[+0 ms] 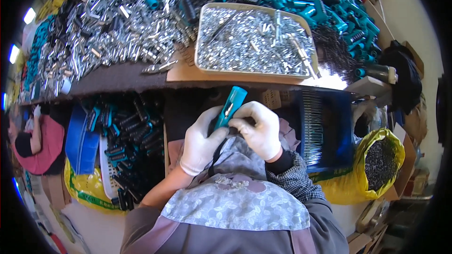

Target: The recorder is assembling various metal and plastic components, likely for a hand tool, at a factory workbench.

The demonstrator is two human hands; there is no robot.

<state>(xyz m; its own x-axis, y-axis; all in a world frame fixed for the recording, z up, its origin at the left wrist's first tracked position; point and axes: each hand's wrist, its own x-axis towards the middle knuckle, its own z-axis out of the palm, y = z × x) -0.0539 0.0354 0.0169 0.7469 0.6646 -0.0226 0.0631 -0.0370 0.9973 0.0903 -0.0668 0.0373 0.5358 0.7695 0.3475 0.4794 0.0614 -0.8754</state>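
Note:
A teal plastic tube-shaped handle point(236, 97) is held upright and slightly tilted in front of my chest. My left hand point(200, 138), in a white glove, wraps its fingers and thumb round the lower part. A slot in its side shows a bit of shiny metal. My right hand point(259, 129), gloved too, has its fingertips pinched together against the right side of the handle, at that slot. Whatever small piece may be between those fingers is hidden.
On the bench ahead stands a cream tray point(200, 61) of small metal parts. Metal pieces point(113, 23) are heaped to its left, teal handles point(325, 7) behind, dark springs point(332, 49) to its right. Below are black-and-teal assembled pieces point(136, 131), a blue bin point(336, 131) with thin rods and a yellow sack point(393, 146).

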